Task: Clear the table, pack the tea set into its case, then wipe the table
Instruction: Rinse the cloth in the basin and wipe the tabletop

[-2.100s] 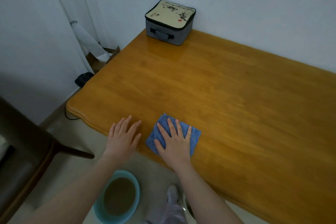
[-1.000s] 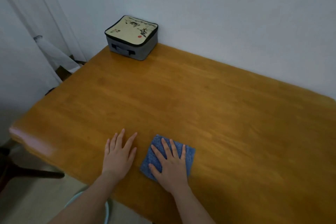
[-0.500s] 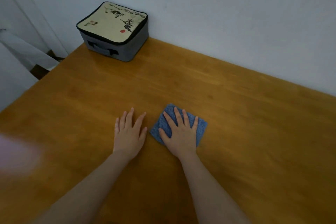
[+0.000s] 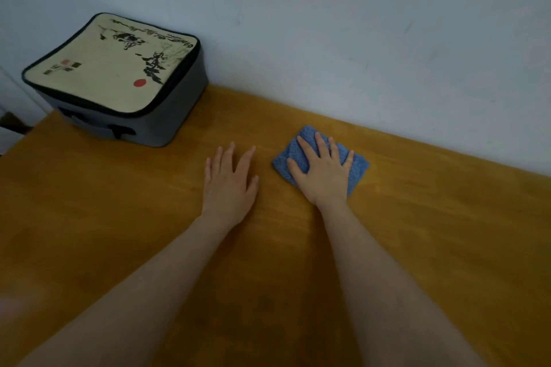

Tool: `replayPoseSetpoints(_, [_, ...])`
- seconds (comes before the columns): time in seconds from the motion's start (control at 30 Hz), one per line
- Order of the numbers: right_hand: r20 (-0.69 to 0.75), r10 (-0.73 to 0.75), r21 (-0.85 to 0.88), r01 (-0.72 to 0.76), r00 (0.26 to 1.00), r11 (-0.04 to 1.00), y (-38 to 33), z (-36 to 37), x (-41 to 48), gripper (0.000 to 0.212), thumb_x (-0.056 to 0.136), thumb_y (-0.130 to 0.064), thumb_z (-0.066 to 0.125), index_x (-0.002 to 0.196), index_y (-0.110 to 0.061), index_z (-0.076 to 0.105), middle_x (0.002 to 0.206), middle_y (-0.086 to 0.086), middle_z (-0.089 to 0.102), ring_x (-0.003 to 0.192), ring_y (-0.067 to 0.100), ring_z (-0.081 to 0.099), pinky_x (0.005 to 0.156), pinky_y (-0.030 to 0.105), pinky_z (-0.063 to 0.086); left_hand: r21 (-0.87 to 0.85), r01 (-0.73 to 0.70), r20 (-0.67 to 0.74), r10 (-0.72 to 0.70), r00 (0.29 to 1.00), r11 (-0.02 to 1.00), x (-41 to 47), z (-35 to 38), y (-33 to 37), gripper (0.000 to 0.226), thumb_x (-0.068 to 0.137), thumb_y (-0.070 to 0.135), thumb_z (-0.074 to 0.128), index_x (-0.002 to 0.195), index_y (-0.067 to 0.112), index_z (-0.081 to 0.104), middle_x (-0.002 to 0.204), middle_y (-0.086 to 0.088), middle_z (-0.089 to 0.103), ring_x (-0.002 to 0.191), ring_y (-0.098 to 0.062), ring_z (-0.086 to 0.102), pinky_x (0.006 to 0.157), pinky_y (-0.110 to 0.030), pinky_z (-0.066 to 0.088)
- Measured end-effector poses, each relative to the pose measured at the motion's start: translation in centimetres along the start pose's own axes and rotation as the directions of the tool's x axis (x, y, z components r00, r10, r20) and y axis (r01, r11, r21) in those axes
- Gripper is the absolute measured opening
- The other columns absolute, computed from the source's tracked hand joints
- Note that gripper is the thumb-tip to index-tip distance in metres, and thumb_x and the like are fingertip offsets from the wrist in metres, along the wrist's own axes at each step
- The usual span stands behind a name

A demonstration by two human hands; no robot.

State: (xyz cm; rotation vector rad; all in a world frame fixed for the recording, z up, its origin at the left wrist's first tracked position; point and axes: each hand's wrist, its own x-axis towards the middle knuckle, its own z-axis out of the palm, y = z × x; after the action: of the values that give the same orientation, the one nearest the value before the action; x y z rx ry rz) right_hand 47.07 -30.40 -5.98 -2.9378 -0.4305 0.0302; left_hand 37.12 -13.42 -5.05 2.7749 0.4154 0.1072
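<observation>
Two sets of fingers (image 4: pixel 321 144), both spread out straight and flat, not curled round anything. The right hand (image 4: pixel 323 177) lies palm-down on a folded blue cloth (image 4: pixel 357 171), pressing it onto the wooden surface (image 4: pixel 432 247), with the cloth's corners poking out around the hand. The left hand (image 4: pixel 229 186) is just beside it, flat on the wood, holding nothing and not touching the cloth. Further out, the tea set case (image 4: pixel 113 77) sits at the far left corner of the surface with its lid down. It has grey sides and a cream top with black ink painting and a red dot, and it's close to the pale wall (image 4: pixel 357 24), well apart from both hands
</observation>
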Motion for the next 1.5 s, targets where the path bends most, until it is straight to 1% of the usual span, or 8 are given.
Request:
replayPoseSetpoints(0.27, [-0.034,0.047,0.008,-0.047,0.998,0.999,2.4,-0.5,5.5,0.062,0.093,-0.070,0.023,0.151,-0.045,0.021,0.163,-0.007,0.012,0.150,0.021,0.005,0.115,0.062,-0.006,0.021,-0.119,0.036,0.118,0.992,0.993,2.2,0.9,2.4,0.057,0.100,0.047,0.032,0.151,0.042,0.007,0.162,-0.003,0.000,0.148,-0.024,-0.006,0.119,-0.047,-0.006])
replayPoseSetpoints(0.5, [-0.061,0.243,-0.046,-0.246,0.968,0.968,4.9,-0.9,2.9,0.064,0.093,-0.070,0.016,0.152,-0.045,0.017,0.163,-0.006,0.010,0.149,0.030,-0.006,0.110,0.070,-0.010,0.044,-0.193,0.131,0.186,0.974,0.980,-1.2,1.0,3.1,0.055,0.098,0.055,0.026,0.149,0.048,0.009,0.162,-0.001,0.001,0.148,-0.023,-0.004,0.118,-0.052,-0.006])
replayPoseSetpoints(0.6, [-0.022,0.254,-0.070,-0.255,0.967,0.964,6.2,-1.2,1.2,0.065,0.092,-0.071,0.012,0.152,-0.047,0.011,0.163,-0.006,0.006,0.149,0.030,-0.008,0.109,0.071,-0.009,0.066,-0.182,0.178,0.168,0.970,0.981,-3.2,0.8,3.2,0.057,0.098,0.057,0.024,0.150,0.048,0.003,0.162,0.000,-0.005,0.148,-0.023,-0.009,0.118,-0.052,-0.007])
replayPoseSetpoints(0.73, [0.034,0.179,-0.078,-0.176,0.983,0.981,6.8,-1.6,-2.5,0.064,0.092,-0.071,0.011,0.151,-0.049,0.007,0.164,-0.008,0.001,0.150,0.027,-0.007,0.111,0.070,-0.007,0.094,-0.161,0.144,0.146,0.979,0.982,-5.9,0.0,3.4,0.056,0.098,0.057,0.022,0.149,0.048,0.002,0.162,-0.001,-0.005,0.148,-0.023,-0.009,0.116,-0.050,-0.011])
replayPoseSetpoints(0.9, [0.063,0.005,-0.073,-0.001,0.998,0.997,5.3,-1.3,-9.9,0.063,0.092,-0.072,0.012,0.151,-0.050,0.006,0.163,-0.010,0.000,0.150,0.027,-0.007,0.113,0.066,-0.009,0.088,0.025,0.191,-0.042,0.981,0.996,-10.7,-0.9,5.0,0.057,0.096,0.062,0.018,0.149,0.049,0.002,0.162,0.001,-0.005,0.148,-0.023,-0.009,0.116,-0.057,-0.007])
replayPoseSetpoints(1.07, [0.085,-0.152,-0.064,0.158,0.985,0.985,4.4,-0.7,-18.6,0.064,0.091,-0.073,0.008,0.151,-0.050,0.006,0.163,-0.009,0.003,0.150,0.028,-0.005,0.112,0.068,-0.008,0.094,0.133,0.125,-0.144,0.982,0.987,-18.0,-1.7,7.2,0.057,0.094,0.065,0.015,0.148,0.051,0.003,0.162,0.002,-0.004,0.148,-0.022,-0.010,0.116,-0.059,-0.004])
replayPoseSetpoints(1.23, [0.098,-0.288,0.017,0.288,0.953,0.958,3.8,-0.7,-27.9,0.069,0.087,-0.074,0.006,0.151,-0.048,0.016,0.163,-0.007,0.011,0.150,0.031,0.002,0.110,0.070,-0.007,0.022,0.233,0.062,-0.233,0.970,0.972,-26.6,-1.6,8.8,0.057,0.095,0.063,0.020,0.149,0.050,0.006,0.162,0.003,-0.003,0.148,-0.021,-0.009,0.116,-0.058,-0.006])
replayPoseSetpoints(1.5, [0.059,-0.399,0.031,0.398,0.915,0.917,3.5,-0.6,-40.3,0.061,0.092,-0.069,0.027,0.147,-0.043,0.035,0.157,-0.001,0.031,0.146,0.036,0.022,0.108,0.072,0.006,0.102,0.322,0.039,-0.327,0.944,0.941,-38.0,-1.5,9.1,0.057,0.096,0.060,0.021,0.149,0.048,0.006,0.162,0.000,-0.001,0.148,-0.024,-0.007,0.115,-0.059,-0.007])
